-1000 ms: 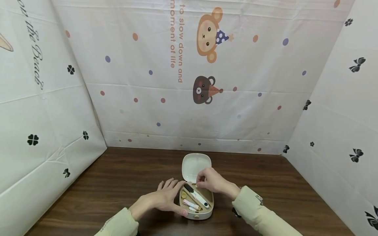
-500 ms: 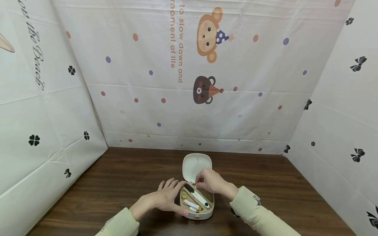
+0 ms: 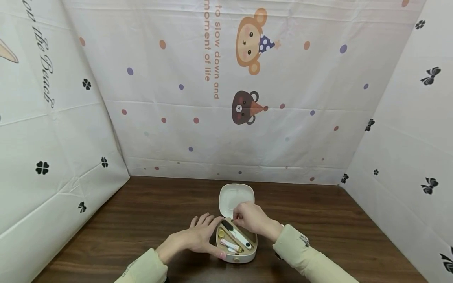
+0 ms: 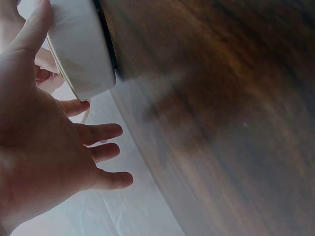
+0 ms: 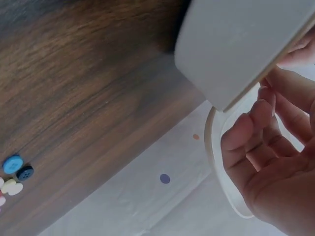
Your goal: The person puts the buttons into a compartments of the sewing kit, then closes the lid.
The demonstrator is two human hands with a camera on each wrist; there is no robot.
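In the head view, a small white box [image 3: 244,258] stands on the table with its lid [image 3: 231,193] raised at the back. A slim black-and-white tool [image 3: 240,237] lies slantwise in its tan tray, beside a yellow round piece [image 3: 221,233] and a pinkish white stick [image 3: 228,244]. My left hand [image 3: 194,237] holds the box's left side between thumb and index finger; its other fingers spread outward. My right hand [image 3: 253,217] bends over the back right of the tray with curled fingers [image 5: 238,132]. What its fingertips hold is hidden, so I cannot tell.
On the table in the right wrist view, a blue button [image 5: 13,164] and a black button [image 5: 25,172] lie with several pale small pieces [image 5: 11,187]. Behind the brown wooden table [image 3: 170,196], a printed white cloth [image 3: 148,137] hangs as a wall.
My right hand has shifted slightly left and its wrist has turned a little over the back of the tray. The left hand keeps its place on the box.
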